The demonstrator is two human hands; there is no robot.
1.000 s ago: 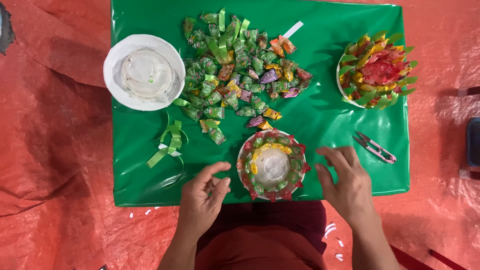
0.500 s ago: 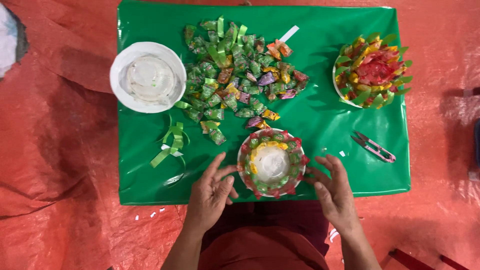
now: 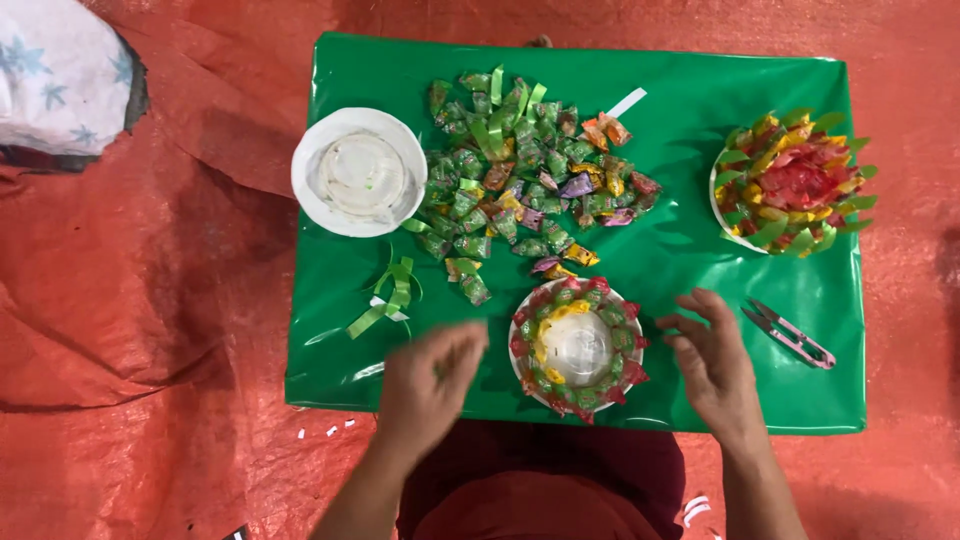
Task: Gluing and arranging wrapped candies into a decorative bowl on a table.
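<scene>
Both hands are hovering on either side of a small white bowl (image 3: pixel 577 346) that's ringed with wrapped candies in red, green and yellow — it sits near the front edge of the green-covered table (image 3: pixel 700 250), right in front of the person. The left hand (image 3: pixel 428 385) is blurry, fingers loosely spread, holding nothing and just beside the bowl without touching it. The right hand (image 3: pixel 712 360) is open too, fingers curled a bit, empty and close to the bowl's right side.

Behind the bowl there's a big loose pile of candies (image 3: pixel 525 175), mostly green wrappers with some orange and purple mixed in. Off to the left is an empty white bowl (image 3: pixel 358 172) set on a plate, and a few curls of green ribbon (image 3: pixel 392 298) lie in front of it. Far right corner has a finished-looking bowl with red and yellow candies and green strips (image 3: pixel 790 185). Small pink-handled snips (image 3: pixel 790 335) lie just right of the right hand — not touched.
</scene>
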